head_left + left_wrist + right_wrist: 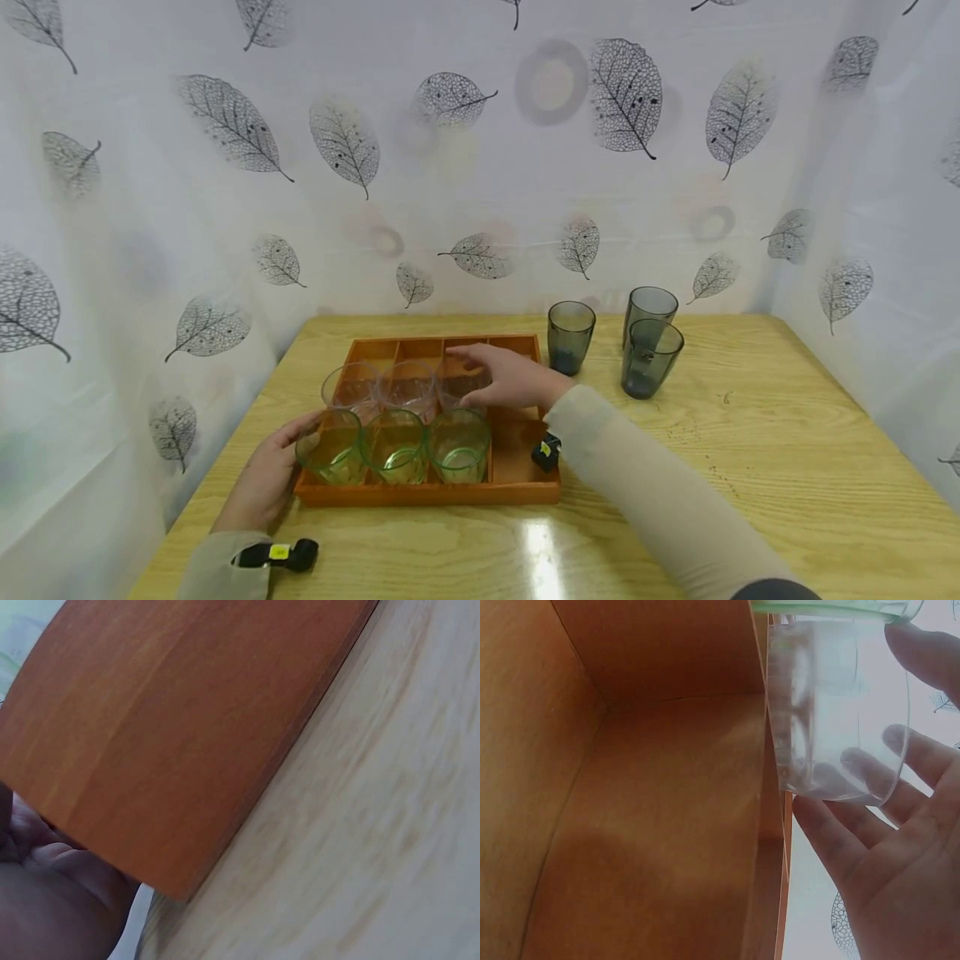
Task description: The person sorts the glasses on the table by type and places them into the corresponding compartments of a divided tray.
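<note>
My right hand [517, 379] spans the rim of the rightmost clear glass [840, 712] with thumb and fingers spread. In the right wrist view, its fingers lie around the glass's side and the thumb is at the rim. That glass stands in a compartment of the orange-brown wooden tray [427, 495], right of two more clear glasses [358, 392] [407, 390]. Three green-tinted glasses [333, 450] [397, 450] [459, 450] fill the front row beside them. My left hand [266, 471] rests along the tray's left side, fingertips by the leftmost green glass.
Three dark grey glasses [572, 337] [648, 312] [651, 362] stand on the wooden table [750, 433] behind and right of the tray. Front-right and back-row compartments [517, 458] hold no glass. A leaf-patterned curtain [480, 183] hangs behind and at both sides.
</note>
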Available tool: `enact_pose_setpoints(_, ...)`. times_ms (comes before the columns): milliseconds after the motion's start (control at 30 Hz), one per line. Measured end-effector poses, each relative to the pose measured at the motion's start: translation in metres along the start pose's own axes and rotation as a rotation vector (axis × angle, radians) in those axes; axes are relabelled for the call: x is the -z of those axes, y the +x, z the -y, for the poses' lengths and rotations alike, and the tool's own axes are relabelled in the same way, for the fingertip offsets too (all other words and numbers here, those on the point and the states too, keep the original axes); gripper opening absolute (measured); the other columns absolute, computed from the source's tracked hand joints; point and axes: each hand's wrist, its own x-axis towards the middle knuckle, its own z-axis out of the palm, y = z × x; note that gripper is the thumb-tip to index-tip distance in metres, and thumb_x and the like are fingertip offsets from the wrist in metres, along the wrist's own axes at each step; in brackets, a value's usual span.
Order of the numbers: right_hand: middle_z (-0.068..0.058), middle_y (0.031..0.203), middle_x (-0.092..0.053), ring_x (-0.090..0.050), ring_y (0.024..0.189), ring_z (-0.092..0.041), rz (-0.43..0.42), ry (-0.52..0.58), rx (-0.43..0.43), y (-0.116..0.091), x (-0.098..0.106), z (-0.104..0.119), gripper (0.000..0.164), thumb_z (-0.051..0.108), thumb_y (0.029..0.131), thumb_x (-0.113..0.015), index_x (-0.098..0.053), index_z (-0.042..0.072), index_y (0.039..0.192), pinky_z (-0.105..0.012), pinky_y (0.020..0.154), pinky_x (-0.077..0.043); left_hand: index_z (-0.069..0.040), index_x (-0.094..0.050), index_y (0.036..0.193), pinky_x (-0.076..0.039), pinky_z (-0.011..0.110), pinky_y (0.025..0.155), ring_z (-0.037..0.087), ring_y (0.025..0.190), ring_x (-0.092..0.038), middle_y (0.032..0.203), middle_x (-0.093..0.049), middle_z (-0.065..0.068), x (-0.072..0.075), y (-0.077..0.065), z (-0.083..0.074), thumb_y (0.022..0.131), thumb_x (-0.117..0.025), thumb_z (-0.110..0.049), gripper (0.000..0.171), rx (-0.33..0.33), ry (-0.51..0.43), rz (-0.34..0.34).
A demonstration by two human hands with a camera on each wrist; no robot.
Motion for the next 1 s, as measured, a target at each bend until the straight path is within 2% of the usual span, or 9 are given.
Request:
enact_pose_setpoints(200, 0.006, 0.158, -0.036, -0.044, 0.138, -0.022, 0.015, -0.007, 0.019, -0.001, 0.0, -0.001, 0.078, 0.038, 0.093, -0.074, -0.035, 0.026, 0.159, -0.043, 0.108, -0.042, 0.0, -0.038, 0.155, -0.042, 0.018, 0.099, -0.001, 0.123, -0.048, 0.136, -0.054, -0.012, 0.0, 0.0, 0.002, 0.105, -0.058, -0.031, 0.062, -0.011, -0.015, 0.007)
enact_pose_setpoints(433, 0.005, 0.156, -0.039, -0.046, 0.135, -0.023, -0.019, -0.016, 0.023, -0.004, 0.003, -0.001, 0.075, 0.037, 0.094, -0.073, -0.036, 0.026, 0.159, -0.042, 0.104, -0.043, -0.001, -0.039, 0.155, -0.042, 0.018, 0.099, 0.001, 0.126, -0.045, 0.137, -0.053, -0.011, 0.0, 0.0, 0.002, 0.104, -0.058, -0.033, 0.062, -0.005, 0.005, 0.002)
enact_pose_setpoints(633, 0.005, 0.159, -0.035, -0.041, 0.139, -0.021, -0.066, -0.052, 0.017, -0.014, 0.011, 0.001, 0.073, 0.037, 0.095, -0.071, -0.035, 0.032, 0.158, -0.044, 0.108, -0.041, -0.003, -0.038, 0.156, -0.041, 0.018, 0.1, 0.004, 0.13, -0.042, 0.14, -0.051, -0.009, -0.001, 0.0, 0.0, 0.104, -0.059, -0.035, 0.065, 0.014, 0.004, -0.001)
enact_pose_setpoints(733, 0.005, 0.159, -0.035, -0.037, 0.143, -0.019, -0.107, -0.08, 0.012, -0.019, 0.016, 0.0, 0.072, 0.035, 0.095, -0.07, -0.035, 0.032, 0.159, -0.043, 0.112, -0.037, -0.005, -0.037, 0.157, -0.042, 0.018, 0.1, 0.003, 0.129, -0.042, 0.143, -0.049, -0.008, 0.0, 0.0, 0.0, 0.103, -0.059, -0.037, 0.066, 0.023, -0.004, 0.004)
enact_pose_setpoints(867, 0.002, 0.156, -0.04, -0.037, 0.143, -0.02, -0.172, -0.126, 0.027, -0.025, 0.023, 0.001, 0.072, 0.038, 0.095, -0.071, -0.039, 0.025, 0.158, -0.043, 0.114, -0.034, -0.006, -0.036, 0.157, -0.043, 0.018, 0.099, 0.001, 0.127, -0.044, 0.145, -0.047, -0.007, 0.0, -0.001, -0.002, 0.103, -0.059, -0.037, 0.066, 0.026, -0.006, 0.01)
enact_pose_setpoints(1000, 0.0, 0.156, -0.042, -0.039, 0.142, -0.023, -0.219, -0.168, 0.036, -0.029, 0.031, 0.0, 0.072, 0.038, 0.094, -0.071, -0.039, 0.024, 0.157, -0.045, 0.113, -0.035, -0.005, -0.038, 0.156, -0.043, 0.018, 0.099, 0.001, 0.126, -0.045, 0.141, -0.05, -0.009, -0.001, -0.001, -0.001, 0.103, -0.059, -0.036, 0.065, 0.022, -0.005, -0.002)
